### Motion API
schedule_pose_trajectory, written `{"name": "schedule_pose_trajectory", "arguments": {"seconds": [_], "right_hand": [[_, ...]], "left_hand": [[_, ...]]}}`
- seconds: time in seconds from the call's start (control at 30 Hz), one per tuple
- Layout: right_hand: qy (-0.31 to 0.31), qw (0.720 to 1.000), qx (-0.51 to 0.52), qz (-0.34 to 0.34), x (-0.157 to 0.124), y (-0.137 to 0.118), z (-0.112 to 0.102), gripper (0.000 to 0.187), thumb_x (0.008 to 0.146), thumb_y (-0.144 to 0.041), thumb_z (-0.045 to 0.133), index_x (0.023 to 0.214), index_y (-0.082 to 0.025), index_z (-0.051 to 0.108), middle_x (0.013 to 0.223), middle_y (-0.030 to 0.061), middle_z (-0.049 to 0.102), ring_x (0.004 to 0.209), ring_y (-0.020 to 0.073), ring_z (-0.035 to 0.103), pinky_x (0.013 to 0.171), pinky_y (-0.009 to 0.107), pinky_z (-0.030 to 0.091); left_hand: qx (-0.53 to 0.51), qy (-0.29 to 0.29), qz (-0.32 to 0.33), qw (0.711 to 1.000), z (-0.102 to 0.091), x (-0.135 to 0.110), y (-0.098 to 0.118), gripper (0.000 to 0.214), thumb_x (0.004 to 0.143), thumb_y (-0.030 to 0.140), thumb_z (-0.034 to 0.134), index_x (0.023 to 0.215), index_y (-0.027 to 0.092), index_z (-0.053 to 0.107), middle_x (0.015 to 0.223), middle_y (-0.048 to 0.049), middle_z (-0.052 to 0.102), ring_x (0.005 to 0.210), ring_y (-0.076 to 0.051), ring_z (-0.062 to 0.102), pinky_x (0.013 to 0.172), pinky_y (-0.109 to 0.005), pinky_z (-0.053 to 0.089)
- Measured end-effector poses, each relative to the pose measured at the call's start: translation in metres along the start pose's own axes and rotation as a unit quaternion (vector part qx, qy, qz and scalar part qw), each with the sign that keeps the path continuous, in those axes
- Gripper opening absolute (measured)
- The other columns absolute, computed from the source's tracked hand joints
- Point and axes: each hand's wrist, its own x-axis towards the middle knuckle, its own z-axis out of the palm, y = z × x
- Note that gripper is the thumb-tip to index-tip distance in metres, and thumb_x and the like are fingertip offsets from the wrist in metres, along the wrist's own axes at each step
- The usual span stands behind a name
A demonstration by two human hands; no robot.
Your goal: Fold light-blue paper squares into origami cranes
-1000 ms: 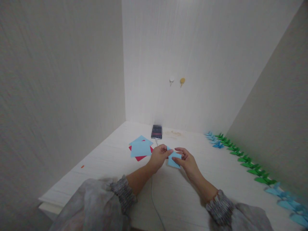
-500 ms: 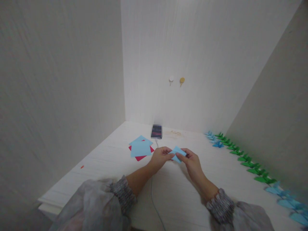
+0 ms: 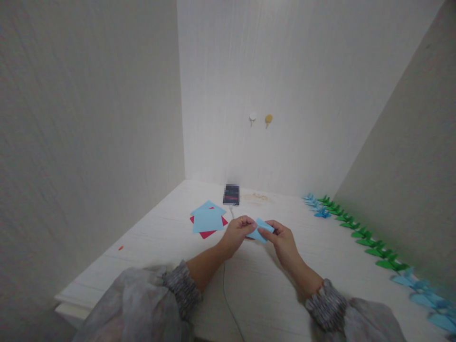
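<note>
A small light-blue paper [image 3: 261, 231], partly folded, is held just above the white table [image 3: 149, 247] between both hands. My left hand [image 3: 238, 233] pinches its left corner with closed fingers; a ring shows on one finger. My right hand [image 3: 281, 238] pinches the right side, fingers curled round the edge. Both wrists end in grey gathered sleeves. How the paper is folded underneath is hidden by my fingers.
Loose blue and red paper sheets [image 3: 207, 221] lie to the left. A phone [image 3: 231, 194] stands at the back, its cable [image 3: 228, 299] running toward me. Folded green cranes [image 3: 363, 235] and blue cranes [image 3: 427, 292] line the right wall. Two hooks [image 3: 261, 118] hang on the back wall.
The blue paper has gone from a larger flat piece to a smaller, more folded shape. Both hands have drawn closer together and risen slightly.
</note>
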Motion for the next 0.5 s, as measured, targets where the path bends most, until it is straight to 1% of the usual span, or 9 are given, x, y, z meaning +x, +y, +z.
{"name": "schedule_pose_trajectory", "arguments": {"seconds": [0.1,0.17,0.3,0.5], "right_hand": [[0.006,1.0,0.016,0.004,0.0005,0.0018,-0.0006,0.023,0.055,-0.033,0.065,0.068,-0.014,0.06,0.058,-0.0001,0.058,0.053,0.0118,0.047,0.052,0.023,0.036],[0.009,1.0,0.022,0.008,0.0007,0.0023,-0.0006,0.023,0.055,-0.034,0.065,0.067,-0.015,0.059,0.057,-0.0002,0.057,0.052,0.0119,0.047,0.052,0.023,0.036],[0.006,1.0,0.017,0.008,0.0002,0.0017,-0.0002,0.025,0.059,-0.038,0.061,0.068,-0.015,0.06,0.059,0.0012,0.058,0.054,0.0127,0.048,0.054,0.023,0.037],[-0.009,1.0,0.021,0.007,0.0,0.0,0.0001,0.022,0.062,-0.037,0.059,0.066,-0.015,0.061,0.059,0.0014,0.058,0.056,0.0136,0.049,0.057,0.024,0.038]], "left_hand": [[0.011,-0.034,-0.023,0.999,-0.0002,-0.0002,-0.0026,0.03,0.052,0.033,0.064,0.069,0.011,0.053,0.065,-0.0012,0.056,0.057,-0.01,0.051,0.056,-0.024,0.042],[0.015,-0.046,-0.027,0.998,-0.0003,0.0001,-0.0041,0.031,0.051,0.032,0.066,0.068,0.011,0.053,0.067,-0.0025,0.057,0.06,-0.011,0.053,0.06,-0.026,0.043],[0.008,-0.04,-0.029,0.999,0.0,0.0011,-0.0054,0.03,0.05,0.034,0.065,0.065,0.011,0.053,0.062,-0.002,0.057,0.058,-0.011,0.053,0.061,-0.027,0.043],[0.001,-0.015,-0.028,0.999,-0.0009,0.0011,-0.0062,0.03,0.052,0.037,0.064,0.062,0.011,0.052,0.058,-0.001,0.056,0.053,-0.01,0.051,0.057,-0.025,0.042]]}}
